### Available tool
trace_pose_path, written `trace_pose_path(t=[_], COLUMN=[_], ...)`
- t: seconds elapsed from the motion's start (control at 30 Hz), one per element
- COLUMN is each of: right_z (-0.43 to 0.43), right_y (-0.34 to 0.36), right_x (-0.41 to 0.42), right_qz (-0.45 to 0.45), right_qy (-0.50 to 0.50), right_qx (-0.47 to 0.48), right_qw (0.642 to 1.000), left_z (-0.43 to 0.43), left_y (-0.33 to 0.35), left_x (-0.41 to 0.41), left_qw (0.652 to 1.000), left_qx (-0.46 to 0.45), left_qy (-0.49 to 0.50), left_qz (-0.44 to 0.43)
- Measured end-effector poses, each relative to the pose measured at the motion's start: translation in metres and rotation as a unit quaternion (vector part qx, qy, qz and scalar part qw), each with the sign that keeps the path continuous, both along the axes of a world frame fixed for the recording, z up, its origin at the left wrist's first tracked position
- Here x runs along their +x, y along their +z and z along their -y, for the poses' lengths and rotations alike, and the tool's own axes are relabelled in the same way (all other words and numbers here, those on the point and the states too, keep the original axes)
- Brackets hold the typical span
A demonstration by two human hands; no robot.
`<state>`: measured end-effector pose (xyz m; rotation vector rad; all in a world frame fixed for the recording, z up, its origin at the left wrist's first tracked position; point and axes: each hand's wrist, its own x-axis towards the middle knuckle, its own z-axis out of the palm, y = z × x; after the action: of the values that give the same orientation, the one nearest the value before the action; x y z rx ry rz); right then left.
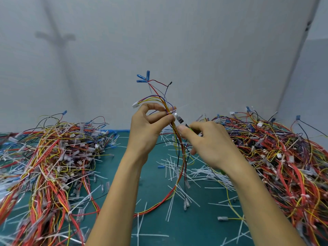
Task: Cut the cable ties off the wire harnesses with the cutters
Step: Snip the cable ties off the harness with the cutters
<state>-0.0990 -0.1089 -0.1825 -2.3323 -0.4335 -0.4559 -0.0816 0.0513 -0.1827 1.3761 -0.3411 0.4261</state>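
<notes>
No lettering, brand, number or sign could be read on the cutters [178, 119], the held wire harness [174, 129] or the green mat [154, 183].

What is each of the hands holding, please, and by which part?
The left hand pinches a harness at its upper cable tie. The right hand grips the cutters by their green handles, jaws at that tie.

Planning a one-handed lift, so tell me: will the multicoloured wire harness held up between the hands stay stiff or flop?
Probably floppy: below the left hand the thin multicoloured wire harness sags in a curve down to the green mat. Likely light, since a fingertip pinch holds it up.
</notes>
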Motion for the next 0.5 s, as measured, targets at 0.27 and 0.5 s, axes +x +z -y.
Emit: trace_pose_path(t=[0.27,0.5], right_z=[-0.0008,-0.0008], right_y=[0.0023,0.0023], right_x=[-0.0015,-0.0025], right_qz=[-0.003,-0.01], right_qy=[-0.004,-0.01], right_qx=[-0.002,0.0], right_qw=[1.0,1.0], left_z=[-0.0012,0.0002], left_y=[-0.0008,-0.0004], left_x=[0.0001,0.0001], left_qw=[1.0,1.0], left_qx=[0.009,0.005], left_qy=[-0.004,-0.014], left_qz=[-0.004,-0.005])
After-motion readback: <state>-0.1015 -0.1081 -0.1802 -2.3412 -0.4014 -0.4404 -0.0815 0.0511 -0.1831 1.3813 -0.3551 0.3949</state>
